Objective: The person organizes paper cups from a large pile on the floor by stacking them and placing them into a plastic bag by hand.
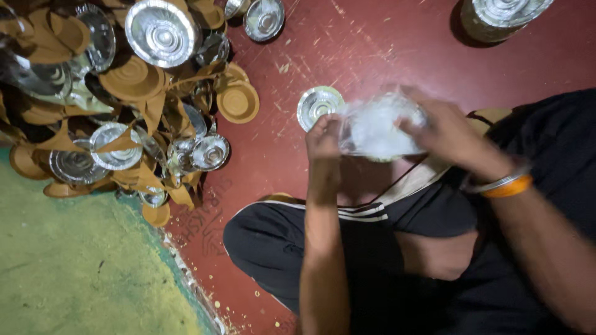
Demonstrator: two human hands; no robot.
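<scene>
We see the left hand (324,141) and the right hand (442,127) both closed on a blurred stack of silver foil bowls (377,129), held between them above the person's lap; the left hand grips its near edge with curled fingers, the right hand wraps over the far side. Just beside the left hand, a single silver bowl (318,103) lies face up on the dark red floor (372,49). Well apart to the left sits a loose pile of silver and brown paper bowls (124,99) with scraps among them. Another stack of bowls (500,17) stands at the top right. An orange and silver bangle (506,185) circles the right wrist.
</scene>
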